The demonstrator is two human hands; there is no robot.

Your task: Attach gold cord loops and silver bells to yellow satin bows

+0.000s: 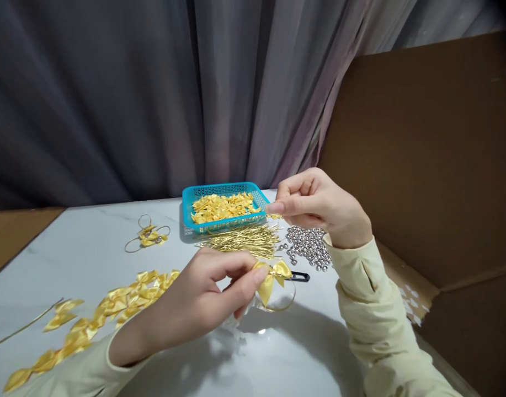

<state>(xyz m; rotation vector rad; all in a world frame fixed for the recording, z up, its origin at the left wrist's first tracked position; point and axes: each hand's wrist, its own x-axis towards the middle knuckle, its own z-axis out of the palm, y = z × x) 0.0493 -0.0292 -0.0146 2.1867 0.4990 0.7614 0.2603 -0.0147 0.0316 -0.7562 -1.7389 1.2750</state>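
Note:
My left hand [203,300] is closed in a pinch on a yellow satin bow [273,275] with a thin gold wire loop hanging under it, held just above the white table [91,259]. My right hand [314,207] is raised above and behind it, fingers pinched on the end of a thin gold strand near the basket. A pile of gold wire ties [244,240] lies between the two hands. Silver bells [308,248] are heaped under my right wrist.
A blue plastic basket [223,190] holds several yellow bows. More yellow bows [112,306] lie scattered at the left. A finished bow with wire loops [149,236] sits further back. A small black tool [299,277] lies by the held bow. A cardboard wall [426,160] stands at the right.

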